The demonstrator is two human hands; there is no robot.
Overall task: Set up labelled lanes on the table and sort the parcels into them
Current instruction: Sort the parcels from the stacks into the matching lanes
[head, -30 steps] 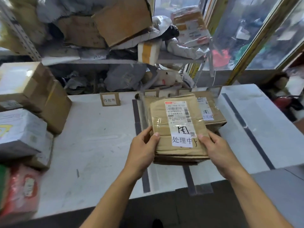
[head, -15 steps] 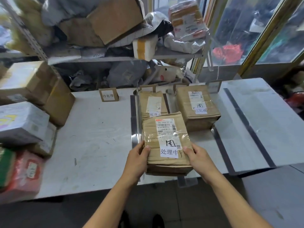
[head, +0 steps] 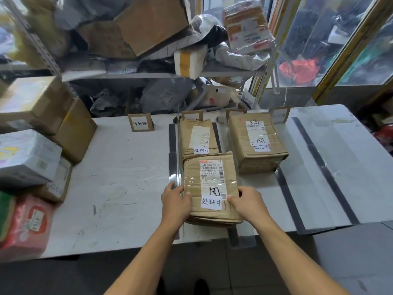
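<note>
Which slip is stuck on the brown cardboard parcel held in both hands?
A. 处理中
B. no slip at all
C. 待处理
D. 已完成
A: the white slip at the near end of the brown cardboard parcel, between the left hand and the right hand, reads 处理中.
</note>
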